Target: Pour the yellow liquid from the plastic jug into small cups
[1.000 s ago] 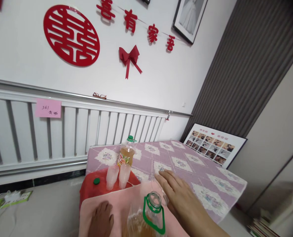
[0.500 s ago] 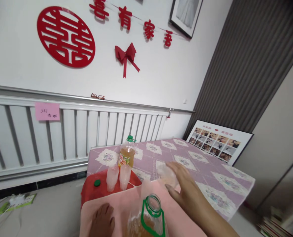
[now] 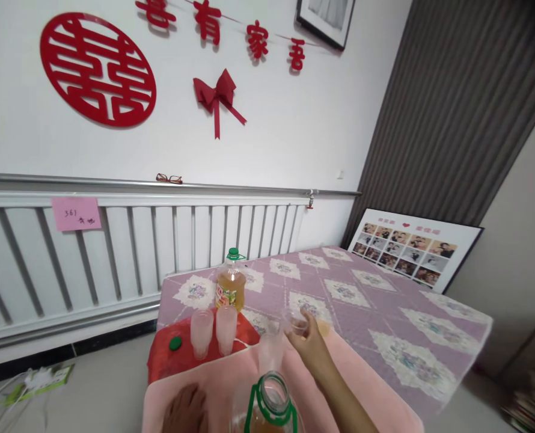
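My right hand (image 3: 307, 340) has its thumb and fingers around the rim of a clear plastic cup (image 3: 296, 320) over the pink cloth. To its left stands another clear cup (image 3: 270, 350), partly hidden by an uncapped bottle (image 3: 267, 415) with a green handle ring and amber liquid inside. My left hand (image 3: 185, 410) lies on the pink cloth, left of this bottle, fingers stretched out. Two frosted-looking cups (image 3: 201, 334) stand on a red cloth (image 3: 168, 359), beside a loose green cap (image 3: 175, 343).
A capped bottle of amber liquid (image 3: 231, 287) stands behind the cups. The pink cloth (image 3: 353, 379) lies over a purple patterned cover (image 3: 394, 313). A white radiator (image 3: 127, 252) runs along the wall. A photo board (image 3: 412, 249) leans at the back right.
My right hand, blurred before, has come left and closed around the clear cup near the other one. My left hand stays on the cloth. The camera view has shifted a little.
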Motion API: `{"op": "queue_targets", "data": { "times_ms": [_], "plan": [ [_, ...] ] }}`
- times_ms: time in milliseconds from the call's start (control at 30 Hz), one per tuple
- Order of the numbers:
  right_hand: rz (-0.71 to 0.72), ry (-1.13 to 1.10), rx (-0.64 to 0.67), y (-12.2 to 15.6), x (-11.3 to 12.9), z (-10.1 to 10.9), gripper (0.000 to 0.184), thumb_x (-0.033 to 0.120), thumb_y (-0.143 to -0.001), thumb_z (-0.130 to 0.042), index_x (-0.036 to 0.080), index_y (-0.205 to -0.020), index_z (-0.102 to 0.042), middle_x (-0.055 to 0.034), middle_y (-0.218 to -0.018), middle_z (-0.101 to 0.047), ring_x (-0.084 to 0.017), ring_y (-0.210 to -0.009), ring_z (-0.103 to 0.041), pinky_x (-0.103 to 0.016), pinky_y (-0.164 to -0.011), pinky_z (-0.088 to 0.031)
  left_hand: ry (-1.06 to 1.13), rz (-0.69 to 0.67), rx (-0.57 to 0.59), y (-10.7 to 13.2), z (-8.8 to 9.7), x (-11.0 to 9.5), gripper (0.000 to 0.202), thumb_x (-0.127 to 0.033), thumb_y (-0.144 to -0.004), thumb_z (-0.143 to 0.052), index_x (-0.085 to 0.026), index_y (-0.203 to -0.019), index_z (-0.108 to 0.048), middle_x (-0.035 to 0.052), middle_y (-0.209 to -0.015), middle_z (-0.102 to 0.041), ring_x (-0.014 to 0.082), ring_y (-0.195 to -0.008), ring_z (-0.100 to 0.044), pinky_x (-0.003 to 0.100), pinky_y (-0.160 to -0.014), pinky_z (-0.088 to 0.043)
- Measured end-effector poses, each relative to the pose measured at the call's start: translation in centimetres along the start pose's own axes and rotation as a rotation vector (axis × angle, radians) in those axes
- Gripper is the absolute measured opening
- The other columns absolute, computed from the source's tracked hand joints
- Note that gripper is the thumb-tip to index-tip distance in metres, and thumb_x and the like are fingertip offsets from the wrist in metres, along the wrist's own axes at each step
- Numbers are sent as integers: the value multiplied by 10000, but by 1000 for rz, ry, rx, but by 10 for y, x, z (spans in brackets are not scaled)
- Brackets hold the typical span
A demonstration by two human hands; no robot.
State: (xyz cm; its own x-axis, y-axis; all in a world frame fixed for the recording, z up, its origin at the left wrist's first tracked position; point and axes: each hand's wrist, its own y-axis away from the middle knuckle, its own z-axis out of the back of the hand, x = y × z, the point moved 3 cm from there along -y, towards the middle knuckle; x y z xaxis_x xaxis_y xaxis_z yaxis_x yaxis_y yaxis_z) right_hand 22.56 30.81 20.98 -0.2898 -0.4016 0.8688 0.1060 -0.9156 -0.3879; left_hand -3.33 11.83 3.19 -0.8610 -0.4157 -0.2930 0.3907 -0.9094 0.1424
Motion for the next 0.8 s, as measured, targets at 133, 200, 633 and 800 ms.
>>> {"op": "queue_targets", "data": {
  "times_ms": [133,200,633,800],
  "plan": [
    [3,-28,50,3,-16,-24,553,360,-759,-680,212,-1268,-519,-79,-987,-746,-253,-888,-761,-422,-818,-617,-11,0,18,-5,-5,3,616,-266,-831,-420,-193,-1417,-596,137,-1551,-562,299,-1446,-501,474,-1184,-384],
    [1,-33,83,6,-21,-31,550,334,-762,-667,212,-1277,-516,-112,-1053,-758,-272,-952,-766,-428,-815,-620,-17,3,21,-7,-7,6,615,-267,-833,-421,-192,-1418,-596,138,-1554,-559,299,-1453,-494,471,-1186,-384],
    [101,233,219,28,-60,-53,709,222,-738,-642,156,-1428,-491,-175,-1381,-658,-305,-1316,-618,-480,-1098,-492,-49,-34,-24,-17,-27,21,590,-308,-838,-474,-189,-1396,-623,162,-1530,-581,322,-1420,-536,473,-1169,-436],
    [-3,181,223,27,-60,-57,662,379,-757,-661,138,-1369,-586,-197,-1418,-635,-360,-1363,-563,-524,-1165,-422,-40,-60,-72,-20,-35,29,545,-317,-879,-444,-203,-1374,-643,155,-1500,-612,311,-1406,-555,482,-1144,-468]
  ]
}}
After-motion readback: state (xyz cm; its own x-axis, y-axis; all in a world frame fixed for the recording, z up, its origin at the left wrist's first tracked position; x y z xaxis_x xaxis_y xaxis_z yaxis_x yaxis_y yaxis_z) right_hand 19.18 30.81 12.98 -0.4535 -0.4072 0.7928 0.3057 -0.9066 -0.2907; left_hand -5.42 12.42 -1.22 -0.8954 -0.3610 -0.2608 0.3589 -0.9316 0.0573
